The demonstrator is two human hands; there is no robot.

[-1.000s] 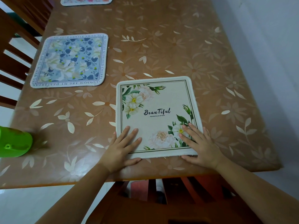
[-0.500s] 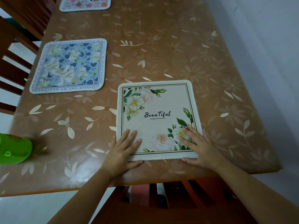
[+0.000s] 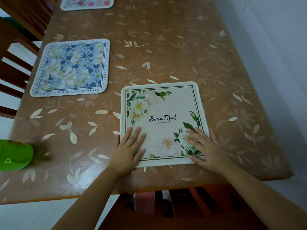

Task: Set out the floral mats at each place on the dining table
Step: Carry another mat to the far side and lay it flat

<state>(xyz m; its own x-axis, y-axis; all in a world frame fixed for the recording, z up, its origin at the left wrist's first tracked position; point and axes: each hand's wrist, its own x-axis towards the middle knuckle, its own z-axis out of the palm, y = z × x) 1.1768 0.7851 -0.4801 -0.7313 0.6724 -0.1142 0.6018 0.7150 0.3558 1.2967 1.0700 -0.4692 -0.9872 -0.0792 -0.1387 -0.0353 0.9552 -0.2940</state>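
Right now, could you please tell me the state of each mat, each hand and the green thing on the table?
Cream "Beautiful" floral mat: flat, near table edge, under both hands.
Blue-and-white floral mat: flat, untouched, on the left side.
Pink floral mat: flat, far end, partly out of frame.
Left hand: open, palm down on the cream mat.
Right hand: open, palm down on it.
Green plastic object: blurred, at the left edge.

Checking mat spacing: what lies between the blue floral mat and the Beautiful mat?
Head view: only bare leaf-patterned table cover lies between the blue floral mat and the Beautiful mat.
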